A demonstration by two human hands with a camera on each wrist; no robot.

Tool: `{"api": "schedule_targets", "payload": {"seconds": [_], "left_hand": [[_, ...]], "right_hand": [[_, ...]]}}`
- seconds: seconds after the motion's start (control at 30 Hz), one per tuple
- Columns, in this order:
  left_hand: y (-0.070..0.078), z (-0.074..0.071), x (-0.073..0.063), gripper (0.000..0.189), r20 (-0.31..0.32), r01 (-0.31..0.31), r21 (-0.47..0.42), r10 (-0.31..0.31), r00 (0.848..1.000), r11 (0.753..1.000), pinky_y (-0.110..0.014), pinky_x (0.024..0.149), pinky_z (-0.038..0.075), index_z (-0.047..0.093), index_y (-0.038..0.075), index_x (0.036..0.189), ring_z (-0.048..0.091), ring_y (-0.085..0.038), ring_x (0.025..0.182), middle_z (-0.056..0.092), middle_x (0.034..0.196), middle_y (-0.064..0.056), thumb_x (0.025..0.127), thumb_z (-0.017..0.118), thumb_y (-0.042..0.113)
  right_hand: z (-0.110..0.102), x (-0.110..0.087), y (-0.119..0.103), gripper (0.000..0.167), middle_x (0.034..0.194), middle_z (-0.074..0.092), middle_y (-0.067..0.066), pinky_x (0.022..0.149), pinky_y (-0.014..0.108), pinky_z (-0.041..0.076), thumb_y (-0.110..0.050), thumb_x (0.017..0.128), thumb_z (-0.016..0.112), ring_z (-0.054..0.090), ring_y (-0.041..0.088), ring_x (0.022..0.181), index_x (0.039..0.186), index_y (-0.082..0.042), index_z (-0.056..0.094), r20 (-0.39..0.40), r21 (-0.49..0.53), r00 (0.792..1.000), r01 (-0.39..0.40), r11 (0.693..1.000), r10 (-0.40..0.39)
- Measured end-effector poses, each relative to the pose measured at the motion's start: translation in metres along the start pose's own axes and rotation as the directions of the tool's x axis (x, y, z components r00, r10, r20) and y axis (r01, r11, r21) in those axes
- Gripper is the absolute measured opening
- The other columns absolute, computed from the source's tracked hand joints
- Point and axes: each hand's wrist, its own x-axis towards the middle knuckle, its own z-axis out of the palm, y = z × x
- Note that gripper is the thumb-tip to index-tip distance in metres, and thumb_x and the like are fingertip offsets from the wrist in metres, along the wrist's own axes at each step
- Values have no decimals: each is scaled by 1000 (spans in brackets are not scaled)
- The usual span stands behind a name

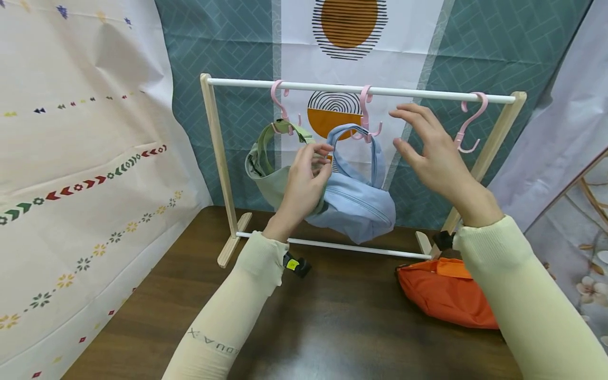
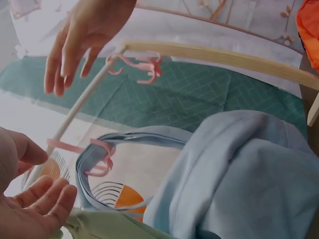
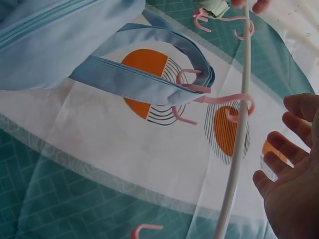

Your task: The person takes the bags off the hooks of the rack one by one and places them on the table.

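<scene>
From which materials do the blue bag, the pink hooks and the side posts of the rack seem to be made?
Blue bag: matt woven fabric, perhaps polyester or cotton; it sags in soft folds and has stitched straps.
Pink hooks: probably smooth plastic, from their even colour and moulded-looking curves.
Side posts: apparently unpainted wood, from the pale tan colour.

A printed cloth (teal beside white) hangs behind the dark brown table.
</scene>
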Motion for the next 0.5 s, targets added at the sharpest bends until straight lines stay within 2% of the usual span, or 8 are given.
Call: {"api": "schedule_targets", "payload": {"seconds": [0.3, 0.5], "left_hand": [[12, 8, 21, 33, 37, 40, 48, -42, 998, 998, -36, 103, 50, 57, 7, 134, 51, -32, 124, 48, 133, -15, 101, 58, 1], [15, 9, 35, 34, 23, 86, 53, -88, 996, 995, -32, 102, 50, 57, 7, 134, 51, -30, 125, 50, 133, -15, 101, 58, 1]], "right_hand": [[-3, 24, 0, 52, 162, 38, 9, 124, 53, 24, -11, 105, 62, 31, 28, 153, 155, -11, 47, 58, -32, 998, -20, 999, 21], [-4, 35, 0, 53, 163, 36, 7, 124, 51, 23, -12, 106, 61, 30, 27, 153, 157, -13, 46, 77, -31, 996, -52, 998, 54]]}}
